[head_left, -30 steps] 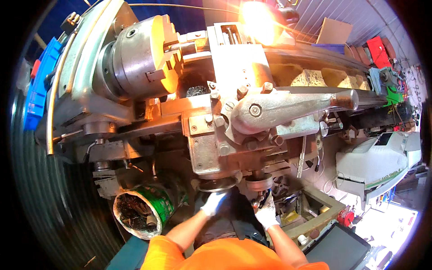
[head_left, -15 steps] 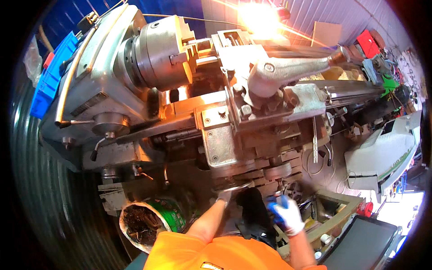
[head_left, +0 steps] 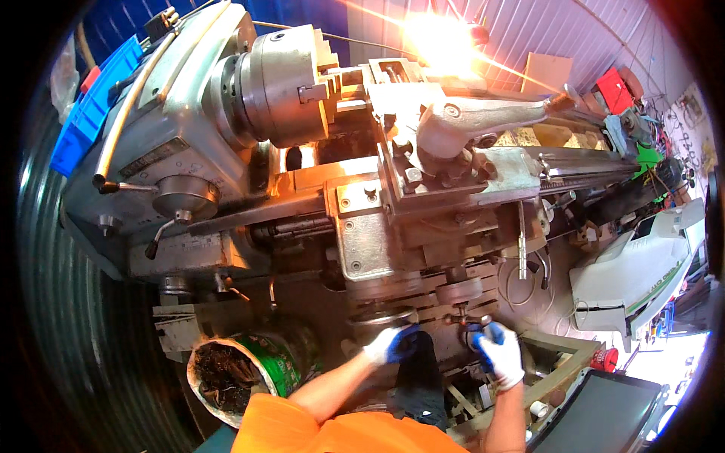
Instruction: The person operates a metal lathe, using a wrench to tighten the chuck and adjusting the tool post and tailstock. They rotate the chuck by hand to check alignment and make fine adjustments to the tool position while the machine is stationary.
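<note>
A metal lathe fills the view, with its carriage point(head_left: 364, 245) in the middle. My left hand point(head_left: 390, 346), in a white and blue glove, is closed at the lower right rim of the carriage handwheel point(head_left: 377, 317); its curled fingers hide what part they hold. My right hand point(head_left: 498, 353), gloved alike, has its fingers curled at the end of the small crank handle point(head_left: 462, 319) below the cross slide. Above them sits the tool post point(head_left: 445, 140) with its clamping lever point(head_left: 498, 117). The chuck point(head_left: 279, 87) with stepped jaws stands at the upper left.
A bucket point(head_left: 264, 362) of dark metal shavings stands at the lower left. A wooden frame point(head_left: 559, 377) and a dark flat panel point(head_left: 604, 404) lie at the lower right. A blue bin point(head_left: 94, 106) rests by the headstock. A bright lamp point(head_left: 442, 41) glares behind the lathe.
My left hand has moved right and down along the handwheel. My right hand has shifted slightly right and up. The whole view has tilted a little.
</note>
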`<control>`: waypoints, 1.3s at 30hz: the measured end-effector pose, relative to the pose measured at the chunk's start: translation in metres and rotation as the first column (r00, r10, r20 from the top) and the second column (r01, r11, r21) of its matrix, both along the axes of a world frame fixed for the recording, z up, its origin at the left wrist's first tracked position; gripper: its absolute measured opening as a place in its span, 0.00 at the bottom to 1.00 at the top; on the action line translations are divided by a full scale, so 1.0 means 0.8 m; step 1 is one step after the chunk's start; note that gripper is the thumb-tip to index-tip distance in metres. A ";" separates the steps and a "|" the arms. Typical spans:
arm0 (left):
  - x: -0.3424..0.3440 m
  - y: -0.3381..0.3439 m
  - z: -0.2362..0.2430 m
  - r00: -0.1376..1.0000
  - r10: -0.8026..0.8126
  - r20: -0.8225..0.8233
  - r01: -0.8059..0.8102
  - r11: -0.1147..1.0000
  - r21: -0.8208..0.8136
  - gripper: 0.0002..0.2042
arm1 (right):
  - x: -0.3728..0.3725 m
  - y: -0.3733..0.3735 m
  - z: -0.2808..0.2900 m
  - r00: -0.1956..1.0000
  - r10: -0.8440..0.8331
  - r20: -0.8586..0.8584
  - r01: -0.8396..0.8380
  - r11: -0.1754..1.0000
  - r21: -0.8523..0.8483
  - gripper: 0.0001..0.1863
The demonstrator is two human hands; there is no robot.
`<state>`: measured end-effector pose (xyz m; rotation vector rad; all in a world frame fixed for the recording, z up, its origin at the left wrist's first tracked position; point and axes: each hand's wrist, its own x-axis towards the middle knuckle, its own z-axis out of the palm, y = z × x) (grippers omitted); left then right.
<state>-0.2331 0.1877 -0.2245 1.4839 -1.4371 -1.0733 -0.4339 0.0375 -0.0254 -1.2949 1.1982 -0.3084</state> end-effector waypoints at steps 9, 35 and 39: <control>0.060 0.097 -0.010 0.653 0.704 -0.278 -0.389 0.627 0.675 0.11 | 0.032 0.040 0.004 0.987 0.026 0.157 -0.064 0.968 0.243 0.14; 0.024 0.077 -0.054 0.581 0.588 0.562 -0.763 0.153 0.628 0.27 | 0.294 -0.556 0.189 0.909 0.214 -0.358 -0.323 -0.183 -0.929 0.54; 0.020 0.094 -0.022 0.514 0.739 0.436 -0.737 0.121 0.665 0.25 | 0.399 -0.578 0.189 0.880 0.135 -0.456 -0.307 -0.572 -0.761 0.54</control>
